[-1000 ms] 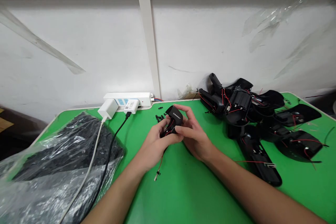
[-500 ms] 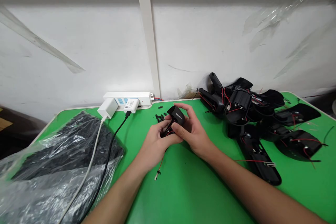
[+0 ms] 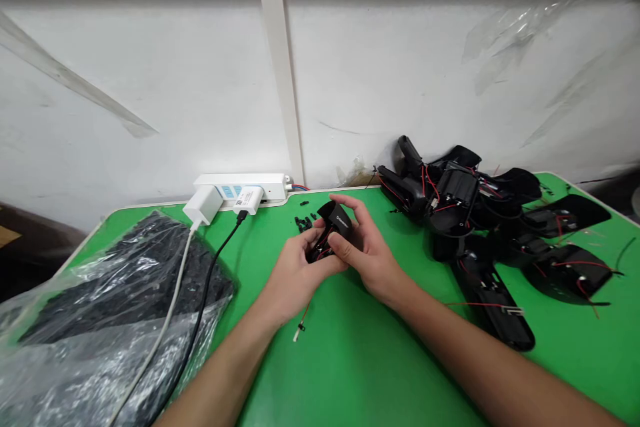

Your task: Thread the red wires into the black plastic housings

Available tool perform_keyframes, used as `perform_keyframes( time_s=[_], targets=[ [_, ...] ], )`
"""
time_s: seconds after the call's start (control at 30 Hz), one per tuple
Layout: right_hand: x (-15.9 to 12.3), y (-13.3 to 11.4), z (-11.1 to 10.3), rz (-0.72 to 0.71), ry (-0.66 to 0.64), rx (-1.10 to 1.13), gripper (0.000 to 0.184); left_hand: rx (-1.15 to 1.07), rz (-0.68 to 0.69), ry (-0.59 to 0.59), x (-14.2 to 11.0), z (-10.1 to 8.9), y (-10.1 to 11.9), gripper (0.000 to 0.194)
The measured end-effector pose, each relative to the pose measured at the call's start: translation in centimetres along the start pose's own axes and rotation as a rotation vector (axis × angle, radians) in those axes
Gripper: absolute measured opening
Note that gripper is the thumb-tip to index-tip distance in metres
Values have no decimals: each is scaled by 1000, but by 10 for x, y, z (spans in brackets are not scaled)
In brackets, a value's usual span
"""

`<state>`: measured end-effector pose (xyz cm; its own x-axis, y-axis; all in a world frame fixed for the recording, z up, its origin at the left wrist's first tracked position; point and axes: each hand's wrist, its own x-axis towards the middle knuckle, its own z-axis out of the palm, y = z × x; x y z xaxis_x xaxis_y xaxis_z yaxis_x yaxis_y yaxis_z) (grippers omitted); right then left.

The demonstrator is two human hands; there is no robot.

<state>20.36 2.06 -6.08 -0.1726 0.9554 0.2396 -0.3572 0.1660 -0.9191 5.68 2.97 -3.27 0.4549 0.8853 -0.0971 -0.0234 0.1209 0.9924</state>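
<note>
Both of my hands are closed around one black plastic housing [image 3: 336, 217] with small pale lettering on its curved top. My left hand [image 3: 295, 270] grips its lower left side, where red and black wires show inside. My right hand [image 3: 367, 247] wraps its right side, with the thumb pressed on the front and the index finger along the top edge. A thin wire with a small white connector [image 3: 297, 333] hangs below my left hand. Just behind the housing, several small black parts [image 3: 303, 222] lie on the green tabletop [image 3: 350, 360].
A pile of similar black housings [image 3: 455, 193] with red wires stands at the right. On the left lies a clear plastic bag [image 3: 145, 280] of small black pieces, crossed by a white cable [image 3: 173, 300] and a black cable. A white power strip [image 3: 270, 183] sits against the wall.
The view has shifted very slightly. Both hands keep the same hold on the black housing, and nothing else has visibly moved.
</note>
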Motion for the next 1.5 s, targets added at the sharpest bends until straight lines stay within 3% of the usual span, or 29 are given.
perform_keyframes(
  time_s=[0.23, 0.53, 0.97, 1.17, 1.3, 1.5],
  targets=[
    [2, 4, -7, 19, -73, 113, 60, 86, -53, -58, 1, -3, -5, 62],
    [2, 4, -8, -7, -133, 69, 64, 35, -20, -68, 1, -6, -3, 42],
    [2, 4, -3, -57, -76, 17, 58, 52, 36, -4, -1, -2, 1, 33],
    [5, 6, -7, 30, -56, 140, 61, 170, 13, 102, -1, 7, -6, 54],
    [8, 4, -7, 31, 30, 205, 52, 339, 78, 200, -2, 10, -12, 53],
    [7, 4, -5, 21, 55, 313, 54, 271, 78, 146, -3, 8, -14, 40]
  ],
)
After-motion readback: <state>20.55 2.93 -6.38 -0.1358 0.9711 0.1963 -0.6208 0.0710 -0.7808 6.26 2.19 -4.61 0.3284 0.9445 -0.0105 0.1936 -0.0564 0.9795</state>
